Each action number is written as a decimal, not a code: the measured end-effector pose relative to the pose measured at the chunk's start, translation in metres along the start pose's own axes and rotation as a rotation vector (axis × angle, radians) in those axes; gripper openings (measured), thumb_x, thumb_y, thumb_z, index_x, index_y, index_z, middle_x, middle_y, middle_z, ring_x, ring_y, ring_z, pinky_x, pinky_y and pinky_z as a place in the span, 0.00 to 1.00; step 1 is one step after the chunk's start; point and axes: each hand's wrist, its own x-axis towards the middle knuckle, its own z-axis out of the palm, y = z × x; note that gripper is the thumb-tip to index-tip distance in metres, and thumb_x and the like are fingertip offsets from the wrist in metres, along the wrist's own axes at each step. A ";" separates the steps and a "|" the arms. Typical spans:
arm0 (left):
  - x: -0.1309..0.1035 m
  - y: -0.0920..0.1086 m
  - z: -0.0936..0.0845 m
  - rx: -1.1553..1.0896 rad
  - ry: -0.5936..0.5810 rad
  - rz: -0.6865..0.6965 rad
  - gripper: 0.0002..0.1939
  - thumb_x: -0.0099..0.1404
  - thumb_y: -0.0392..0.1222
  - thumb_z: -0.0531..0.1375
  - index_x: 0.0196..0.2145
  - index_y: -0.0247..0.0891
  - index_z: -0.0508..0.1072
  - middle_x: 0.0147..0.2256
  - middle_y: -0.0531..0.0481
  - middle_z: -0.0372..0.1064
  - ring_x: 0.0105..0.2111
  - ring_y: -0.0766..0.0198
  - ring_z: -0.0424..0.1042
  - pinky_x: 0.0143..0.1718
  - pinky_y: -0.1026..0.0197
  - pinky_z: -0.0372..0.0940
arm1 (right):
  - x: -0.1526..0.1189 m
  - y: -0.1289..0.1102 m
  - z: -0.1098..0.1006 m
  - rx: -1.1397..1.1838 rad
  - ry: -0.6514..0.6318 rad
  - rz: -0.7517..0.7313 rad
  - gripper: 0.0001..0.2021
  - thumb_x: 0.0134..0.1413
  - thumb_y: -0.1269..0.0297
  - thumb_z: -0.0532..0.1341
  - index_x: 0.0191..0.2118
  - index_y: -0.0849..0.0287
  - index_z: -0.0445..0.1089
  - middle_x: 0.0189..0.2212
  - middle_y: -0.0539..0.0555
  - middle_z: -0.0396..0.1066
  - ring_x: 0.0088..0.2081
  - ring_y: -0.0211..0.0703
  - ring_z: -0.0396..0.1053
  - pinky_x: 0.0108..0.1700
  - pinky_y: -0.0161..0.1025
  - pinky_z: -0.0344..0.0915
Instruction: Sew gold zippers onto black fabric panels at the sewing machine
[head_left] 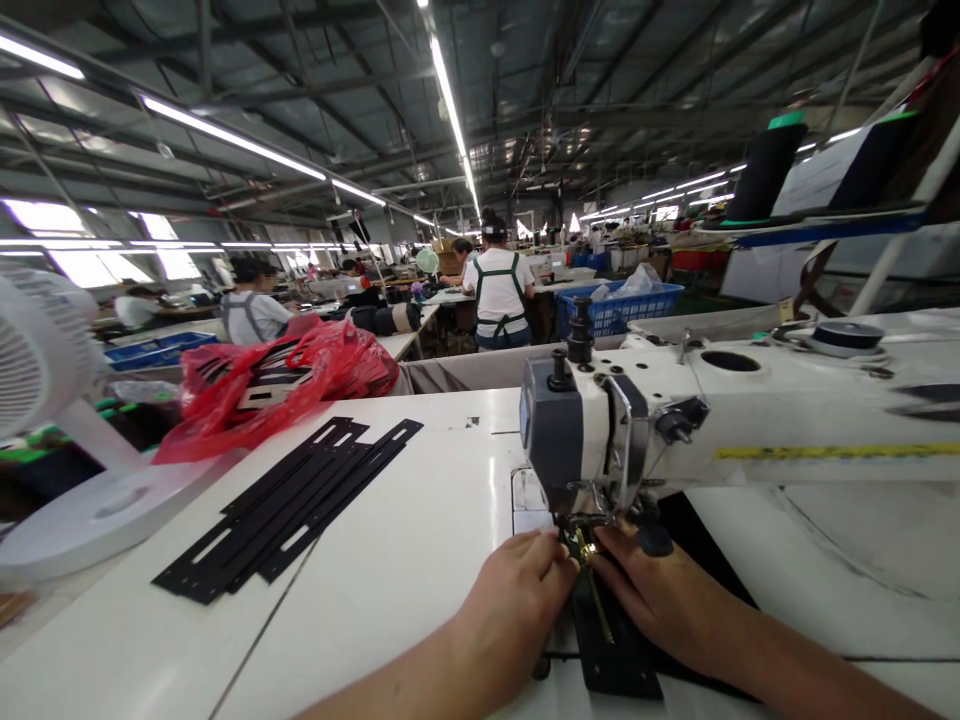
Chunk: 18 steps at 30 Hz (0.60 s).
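Note:
A black strip [611, 668] with a gold-toothed zipper [598, 592] along it lies under the needle area of a white and grey sewing machine [555, 430]. My left hand [517, 590] is closed at the strip's left edge, thumb and fingers pressed together beside the zipper. From the right, my right hand [660, 590] holds the strip, its fingertips close to a shiny gold part of the zipper. The machine head and my fingers hide where the strip meets the presser foot. A wider black piece [697, 540] extends behind and under my right hand.
Slotted black strips [292, 510] lie overlapped on the white table [390, 620]. Behind them sits a red plastic bag [300, 375] of cut pieces. A white fan [67, 420] stands left, thread cones [765, 170] upper right. Co-workers [499, 285] sit or stand beyond a blue basket [622, 305].

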 end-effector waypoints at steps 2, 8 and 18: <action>-0.001 0.001 -0.001 0.011 0.010 0.022 0.08 0.65 0.33 0.52 0.41 0.34 0.67 0.38 0.44 0.68 0.41 0.57 0.68 0.46 0.55 0.66 | -0.001 0.001 0.001 0.004 0.017 -0.009 0.13 0.61 0.68 0.48 0.45 0.59 0.66 0.43 0.58 0.70 0.44 0.45 0.68 0.47 0.43 0.65; 0.000 -0.003 0.002 0.026 0.011 0.037 0.08 0.64 0.33 0.53 0.41 0.33 0.68 0.37 0.43 0.68 0.39 0.57 0.69 0.44 0.55 0.67 | 0.002 0.005 0.002 0.000 0.025 -0.025 0.13 0.61 0.68 0.48 0.47 0.60 0.65 0.43 0.59 0.70 0.45 0.46 0.68 0.48 0.44 0.65; 0.004 0.000 -0.003 0.043 -0.040 0.005 0.07 0.63 0.33 0.54 0.40 0.34 0.68 0.37 0.45 0.68 0.39 0.58 0.68 0.44 0.57 0.66 | 0.003 0.005 0.000 0.035 0.012 -0.013 0.13 0.62 0.66 0.48 0.45 0.58 0.66 0.42 0.58 0.70 0.43 0.44 0.69 0.47 0.42 0.66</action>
